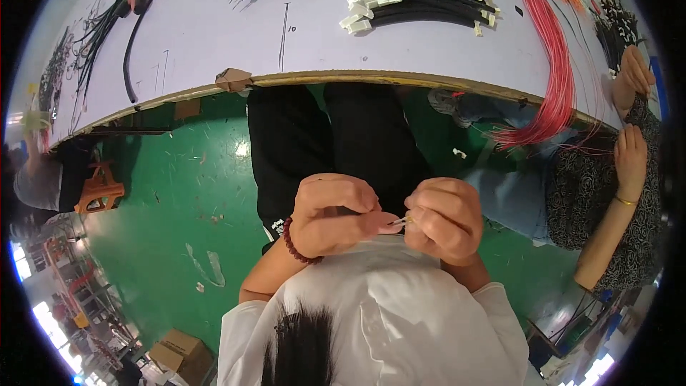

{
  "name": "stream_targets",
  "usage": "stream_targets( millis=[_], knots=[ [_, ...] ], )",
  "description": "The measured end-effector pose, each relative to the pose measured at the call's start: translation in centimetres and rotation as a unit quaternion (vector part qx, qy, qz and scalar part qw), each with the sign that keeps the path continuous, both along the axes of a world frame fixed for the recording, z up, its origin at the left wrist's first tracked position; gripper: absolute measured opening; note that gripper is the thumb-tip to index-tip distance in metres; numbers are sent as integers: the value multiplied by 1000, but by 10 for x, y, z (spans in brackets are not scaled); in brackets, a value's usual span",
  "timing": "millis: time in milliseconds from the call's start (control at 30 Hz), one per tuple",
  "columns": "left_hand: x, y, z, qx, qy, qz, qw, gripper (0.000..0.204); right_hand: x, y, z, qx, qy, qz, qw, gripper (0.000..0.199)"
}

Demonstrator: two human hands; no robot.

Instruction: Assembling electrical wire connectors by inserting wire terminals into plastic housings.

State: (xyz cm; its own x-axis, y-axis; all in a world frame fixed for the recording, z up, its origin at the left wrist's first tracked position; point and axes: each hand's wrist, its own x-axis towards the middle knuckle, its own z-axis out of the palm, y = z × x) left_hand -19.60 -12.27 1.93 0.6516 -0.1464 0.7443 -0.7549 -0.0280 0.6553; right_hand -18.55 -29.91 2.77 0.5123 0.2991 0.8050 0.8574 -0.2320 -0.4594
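Observation:
Close to my white shirt, above my lap, my two hands meet almost fingertip to fingertip. My left hand (336,214), with a dark red bead bracelet (291,243) at its wrist, is closed in a pinch on thin wire ends (399,222). These short strands cross the small gap toward my right hand (446,218). The right fingers are curled and pinch a small pale piece (409,220), mostly hidden by the fingertips; its exact kind is too small to tell.
On the white table (200,36) lie black sleeved cables (429,7) with white connectors, and a bundle of red wires (557,64) hangs over its edge. At the right sits a co-worker (600,193). A cardboard box (179,354) stands on the green floor (164,243).

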Motion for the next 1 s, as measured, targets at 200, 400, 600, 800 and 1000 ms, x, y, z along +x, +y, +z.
stream_targets(
  millis=[200,400,600,800,1000],
  knots=[
    [9,7,3,44,-23,-15,999,12,1,3,-2,5,30,11,999,28],
    [5,4,11,-33,261,-37,964,6,5,2,-1,45,199,61,977,15],
    [8,2,2,-137,423,-100,890,7,0,-5,3,79,438,80,892,13],
    [8,-6,2,-240,523,-151,804,10,11,-4,14,-23,228,-27,973,15],
    [23,-13,23,-83,425,-87,897,10,18,-9,10,32,203,-15,979,16]
  ],
)
